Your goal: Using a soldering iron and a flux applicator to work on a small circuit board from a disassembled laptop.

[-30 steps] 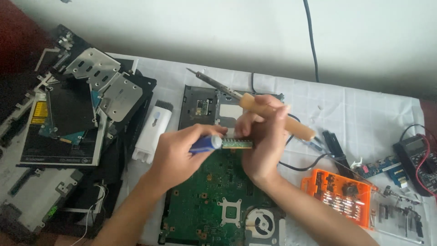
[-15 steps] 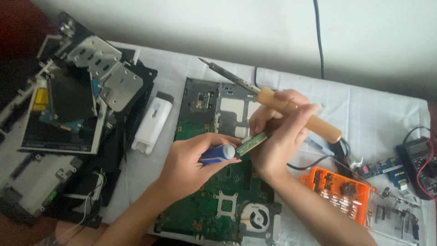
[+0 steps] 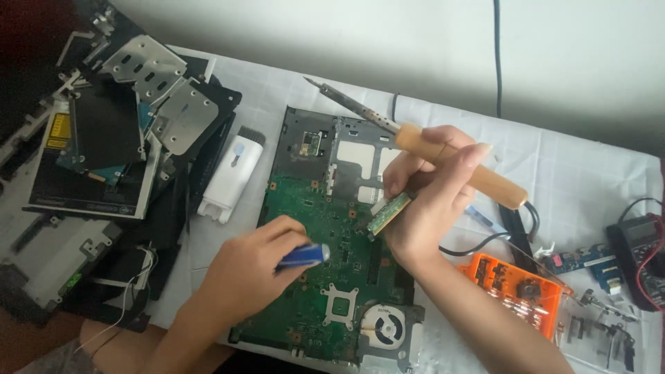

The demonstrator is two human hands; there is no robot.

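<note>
Two hands busy over an opened laptop board

Now the left hand [image 3: 253, 266] is closed around a small blue cylinder-shaped tool [image 3: 303, 255], its tip resting just above the green motherboard [image 3: 325, 277]. The right hand [image 3: 429, 201] is curled too: it grips a soldering iron [image 3: 422, 142] by the wooden handle, metal tip pointing up and away from the board, and the same fingers pinch a little green memory strip [image 3: 389, 213], tilted, one end close to the board. I cannot tell if the strip is seated or free. The board lies bare on the white counter [image 3: 582, 173], with its fan [image 3: 383, 325] in place. I judge the stripping is well advanced: a pile of removed parts [image 3: 118, 138] lies to the left, an orange screwdriver-bit case [image 3: 516, 287] to the right.
</note>
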